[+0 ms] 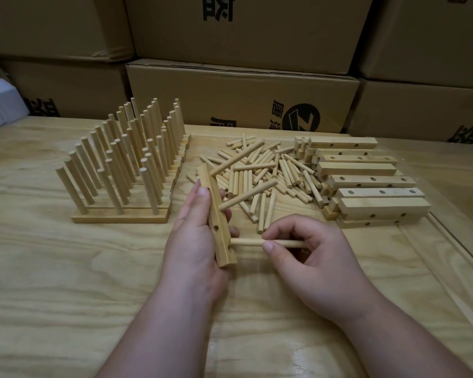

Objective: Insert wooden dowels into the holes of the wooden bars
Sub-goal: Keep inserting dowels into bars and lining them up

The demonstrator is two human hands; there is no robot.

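Bar in hand (216,214): one wooden bar, held on edge just above the table (66,268), long axis running near to far and leaning slightly left at the far end. Holes show on its upper face and its right face. One dowel (247,195) already stands out of its right side about mid-length, pointing right and far.

Dowel in hand (268,242): long axis left to right, roughly square to the bar. Its left tip meets the right face of the bar at the near hole; how deep it sits cannot be told. The move ahead appears to be a straight push leftward along the dowel's own line.

Left hand (197,241): wrapped round the bar from the left, thumb along the upper face, fingers (234,231) curling out on the right side. Firm clasp.

Right hand (306,252): lies to the right of the bar, the nearer hand to the dowel. Thumb and forefinger pinch the dowel at mid-length; the other fingers are curled under.

Loose dowels (265,170): heap on the table, far of the hands.

Empty bars (366,181): stacked at the right.

Finished bars (126,165): rows with upright dowels, at the left.

Cartons (241,88): stacked behind the table.
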